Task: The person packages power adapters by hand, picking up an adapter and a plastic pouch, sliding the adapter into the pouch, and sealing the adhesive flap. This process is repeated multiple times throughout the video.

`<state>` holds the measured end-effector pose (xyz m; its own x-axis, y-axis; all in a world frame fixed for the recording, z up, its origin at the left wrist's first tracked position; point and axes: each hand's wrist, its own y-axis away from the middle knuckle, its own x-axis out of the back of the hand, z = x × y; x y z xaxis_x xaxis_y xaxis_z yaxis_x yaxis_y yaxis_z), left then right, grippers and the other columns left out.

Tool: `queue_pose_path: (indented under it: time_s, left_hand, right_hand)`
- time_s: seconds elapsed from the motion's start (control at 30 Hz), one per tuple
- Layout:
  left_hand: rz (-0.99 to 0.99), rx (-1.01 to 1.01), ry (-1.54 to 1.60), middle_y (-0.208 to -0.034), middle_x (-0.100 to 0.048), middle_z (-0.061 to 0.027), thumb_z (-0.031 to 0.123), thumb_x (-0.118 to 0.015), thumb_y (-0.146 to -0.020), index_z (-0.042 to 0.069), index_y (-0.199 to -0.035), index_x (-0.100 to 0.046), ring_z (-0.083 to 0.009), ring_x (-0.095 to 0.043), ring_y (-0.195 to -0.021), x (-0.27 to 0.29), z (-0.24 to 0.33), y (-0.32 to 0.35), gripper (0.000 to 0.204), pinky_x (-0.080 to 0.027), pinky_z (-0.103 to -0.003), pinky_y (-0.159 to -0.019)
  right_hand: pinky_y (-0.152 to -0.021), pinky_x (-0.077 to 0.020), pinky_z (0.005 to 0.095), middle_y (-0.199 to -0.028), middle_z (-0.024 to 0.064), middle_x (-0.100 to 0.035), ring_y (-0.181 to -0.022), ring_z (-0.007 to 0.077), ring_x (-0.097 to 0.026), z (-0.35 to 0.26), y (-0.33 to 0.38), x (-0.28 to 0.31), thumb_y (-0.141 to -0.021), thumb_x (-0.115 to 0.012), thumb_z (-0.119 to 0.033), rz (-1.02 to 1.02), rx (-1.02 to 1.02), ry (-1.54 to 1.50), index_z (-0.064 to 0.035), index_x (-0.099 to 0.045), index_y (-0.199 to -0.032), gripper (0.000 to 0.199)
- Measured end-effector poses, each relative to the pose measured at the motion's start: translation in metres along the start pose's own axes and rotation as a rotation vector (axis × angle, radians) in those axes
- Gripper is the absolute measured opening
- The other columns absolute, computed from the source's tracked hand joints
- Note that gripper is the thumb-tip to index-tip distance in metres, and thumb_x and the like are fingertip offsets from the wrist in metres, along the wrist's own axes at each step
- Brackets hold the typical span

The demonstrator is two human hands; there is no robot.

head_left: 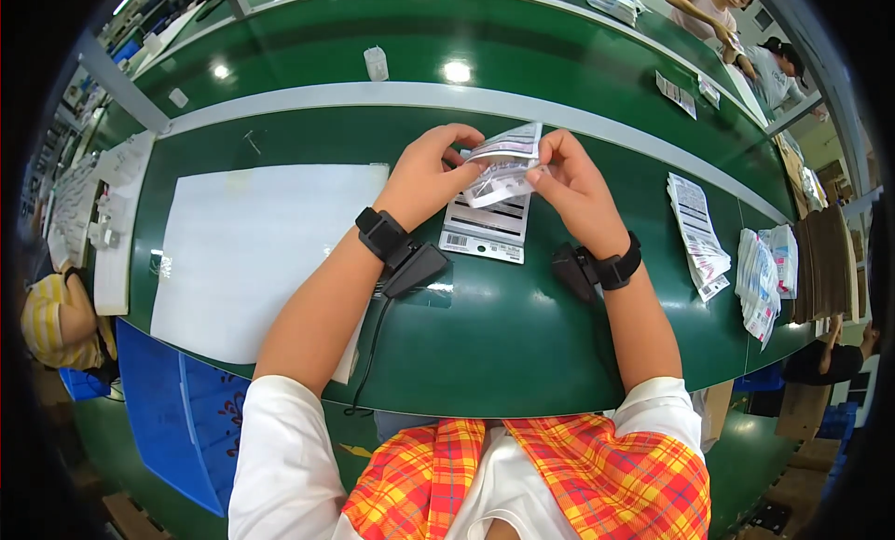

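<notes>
Between my hands, above the green table, is a clear-and-white printed plastic pouch (503,178). My left hand (436,175) pinches its left side, thumb in front and fingers partly behind it. At its right edge, my right hand (571,178) grips with thumb and forefinger. Beneath the pouch lies a flat printed packet (487,228) with dark text bands and a small hole near its lower edge. Whether anything is inside the pouch cannot be made out.
A large white sheet (266,251) lies on the left of the green table (494,335). Printed packets (695,228) fan out on the right, beside more bagged packets (760,274) and brown cardboard (825,265). A blue bin (177,419) stands lower left. Co-workers (713,18) are at the far right.
</notes>
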<state>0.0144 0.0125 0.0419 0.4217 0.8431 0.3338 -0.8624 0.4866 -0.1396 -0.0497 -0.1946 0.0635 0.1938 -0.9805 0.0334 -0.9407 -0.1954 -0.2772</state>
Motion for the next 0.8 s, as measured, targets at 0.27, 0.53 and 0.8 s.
queue_pose_path:
  time_s: [0.27, 0.53, 0.8]
  left_hand:
    - [-0.105, -0.351, 0.169, -0.142, -0.046, -0.0108, 0.045, -0.083, -0.063, 0.006, -0.144, -0.038, -0.0262, -0.043, -0.131, -0.004, -0.017, -0.001, 0.101, -0.031, -0.037, -0.110]
    - [0.125, -0.158, 0.209, -0.116, -0.063, -0.0069, 0.028, -0.071, -0.087, -0.002, -0.123, -0.057, -0.0156, -0.057, -0.107, -0.006, -0.021, 0.011, 0.049, -0.043, -0.030, -0.095]
    - [0.185, 0.022, 0.402, -0.102, -0.066, -0.0037, 0.021, -0.055, -0.099, -0.003, -0.113, -0.062, -0.0106, -0.058, -0.089, -0.019, 0.000, 0.004, 0.029, -0.046, -0.024, -0.079]
  right_hand:
    - [-0.080, -0.0532, 0.0286, -0.098, 0.0032, -0.056, -0.096, 0.0141, -0.061, -0.006, 0.010, 0.008, -0.091, -0.059, -0.002, 0.108, -0.144, -0.669, -0.0087, -0.047, -0.100, 0.016]
    - [-0.085, -0.0517, 0.0312, -0.099, 0.0061, -0.056, -0.100, 0.0199, -0.062, -0.010, 0.006, 0.006, -0.092, -0.058, -0.003, 0.099, -0.135, -0.911, -0.0059, -0.050, -0.104, 0.015]
    - [-0.069, -0.0512, 0.0261, -0.091, 0.0061, -0.061, -0.084, 0.0125, -0.063, 0.016, 0.003, -0.003, -0.096, -0.060, -0.019, 0.121, -0.088, 0.274, -0.0012, -0.057, -0.105, 0.020]
